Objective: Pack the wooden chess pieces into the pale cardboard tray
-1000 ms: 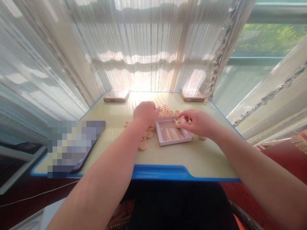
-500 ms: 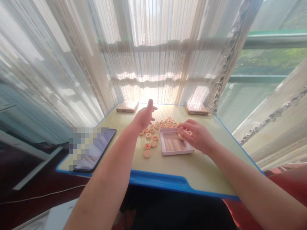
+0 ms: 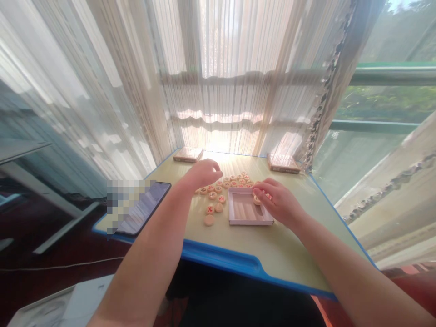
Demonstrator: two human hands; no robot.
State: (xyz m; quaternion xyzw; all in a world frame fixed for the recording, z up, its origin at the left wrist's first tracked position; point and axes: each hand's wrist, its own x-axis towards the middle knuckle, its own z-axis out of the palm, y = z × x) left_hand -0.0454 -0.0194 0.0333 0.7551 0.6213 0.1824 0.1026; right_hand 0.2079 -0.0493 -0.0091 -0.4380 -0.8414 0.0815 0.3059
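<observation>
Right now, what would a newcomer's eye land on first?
Probably the shallow, pale open box near the middle of the blue-edged, pale tabletop, with the right hand at its right side. Next, round cream pieces, many marked in red, scattered left of and beyond it. Behind the tabletop hang bright, sheer white curtains.

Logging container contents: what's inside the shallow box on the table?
The box shows its floor and, toward the right, a pale round piece by the right hand, which covers part of the far right corner; anything beneath it is hidden.
</observation>
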